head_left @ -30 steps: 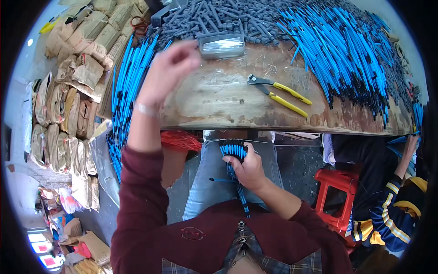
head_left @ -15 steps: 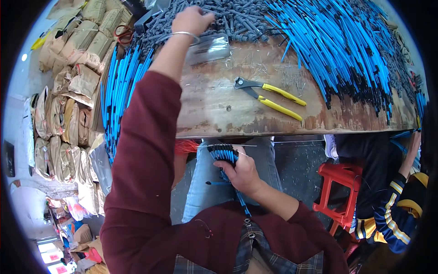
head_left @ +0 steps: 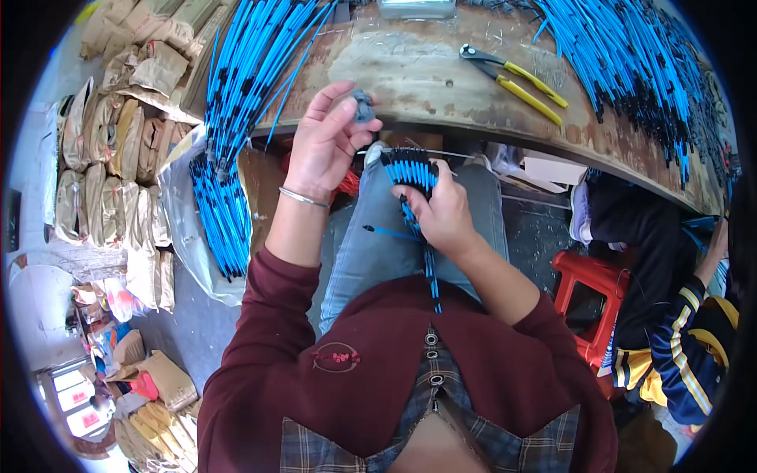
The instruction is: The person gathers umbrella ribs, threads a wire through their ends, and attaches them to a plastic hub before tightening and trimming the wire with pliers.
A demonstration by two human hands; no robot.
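Raised above the near table edge, my left hand (head_left: 327,138) has a small grey plastic part (head_left: 363,106) between its curled fingers. The part's exact shape is partly covered by the fingertips. Over my lap, my right hand (head_left: 443,206) grips a row of thin blue sticks with black ends (head_left: 412,170). A thin metal rod (head_left: 369,152) runs crosswise along the tops of these black ends. One blue stick (head_left: 393,232) juts out sideways to the left below the row, and more blue length hangs down toward my waist.
On the wooden table (head_left: 410,75) lie yellow-handled pliers (head_left: 516,83) and a clear plastic box (head_left: 416,8). Blue stick piles flank it, left (head_left: 252,67) and right (head_left: 631,59). A bag (head_left: 221,221) of blue sticks stands lower left. A red stool (head_left: 591,299) and another person (head_left: 678,355) are right.
My left hand has come back from the grey heap at the far side of the table, now with a grey part. The view has tilted lower. My right hand keeps its hold.
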